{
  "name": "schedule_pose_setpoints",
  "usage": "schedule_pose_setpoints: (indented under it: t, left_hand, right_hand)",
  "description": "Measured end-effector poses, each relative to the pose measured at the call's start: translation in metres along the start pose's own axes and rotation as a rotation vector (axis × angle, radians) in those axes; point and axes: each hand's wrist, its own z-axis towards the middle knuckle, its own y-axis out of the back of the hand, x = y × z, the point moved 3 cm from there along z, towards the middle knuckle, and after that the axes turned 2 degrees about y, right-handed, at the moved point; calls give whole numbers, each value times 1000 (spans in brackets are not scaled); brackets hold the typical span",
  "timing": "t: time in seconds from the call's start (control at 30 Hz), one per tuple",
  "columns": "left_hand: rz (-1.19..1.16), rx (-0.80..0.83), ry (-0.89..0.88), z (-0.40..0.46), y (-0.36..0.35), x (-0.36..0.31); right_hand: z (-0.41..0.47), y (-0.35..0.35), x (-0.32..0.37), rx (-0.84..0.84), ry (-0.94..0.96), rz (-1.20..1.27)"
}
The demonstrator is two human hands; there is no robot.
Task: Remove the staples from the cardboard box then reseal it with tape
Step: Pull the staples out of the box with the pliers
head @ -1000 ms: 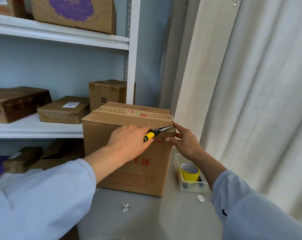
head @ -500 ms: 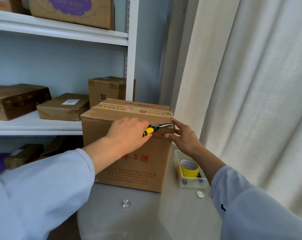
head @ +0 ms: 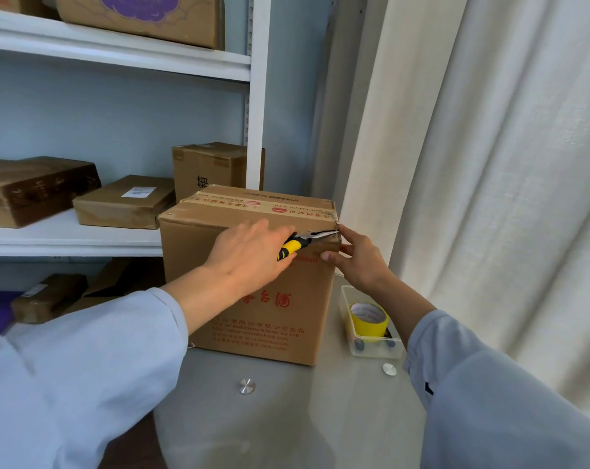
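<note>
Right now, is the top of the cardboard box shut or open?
Shut: the cardboard box has flat top flaps with printed tape along their seam.

Brown cardboard box (head: 253,299) with red lettering and red-printed tan tape on top. Pliers (head: 295,245) have yellow-and-black handles, the tape roll (head: 369,321) is bright yellow (white inside). Grey tabletop (head: 287,418), white shelves (head: 84,235), cream curtain (head: 490,164), pale blue sleeves (head: 84,367).

One head-worn wide-angle view only, no second view to overlap. Looks forward and slightly down from the person's own eye height, close in: both sleeves fill the lower corners, cardboard box (head: 253,282) sits mid-frame on the table (head: 287,418). Shelving (head: 117,59) takes the left, curtain (head: 490,164) the right, edges bowed by the lens.
</note>
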Motion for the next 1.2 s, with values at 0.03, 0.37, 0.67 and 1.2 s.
schedule_pose_setpoints:
  t: [0.03, 0.37, 0.67, 1.2]
  left_hand:
    - [21, -6, -8, 1, 1, 1]
    - [-93, 33, 18, 1, -4, 4]
    - [-74, -1, 34, 4, 3, 7]
    - [-143, 42, 74, -7, 20, 3]
  right_hand:
    - [0, 0, 0, -1, 0, 6]
    - [-1, -1, -1, -5, 4, 3]
    - [-1, 0, 3, -4, -20, -30]
    - [-16, 21, 26, -376, 41, -55]
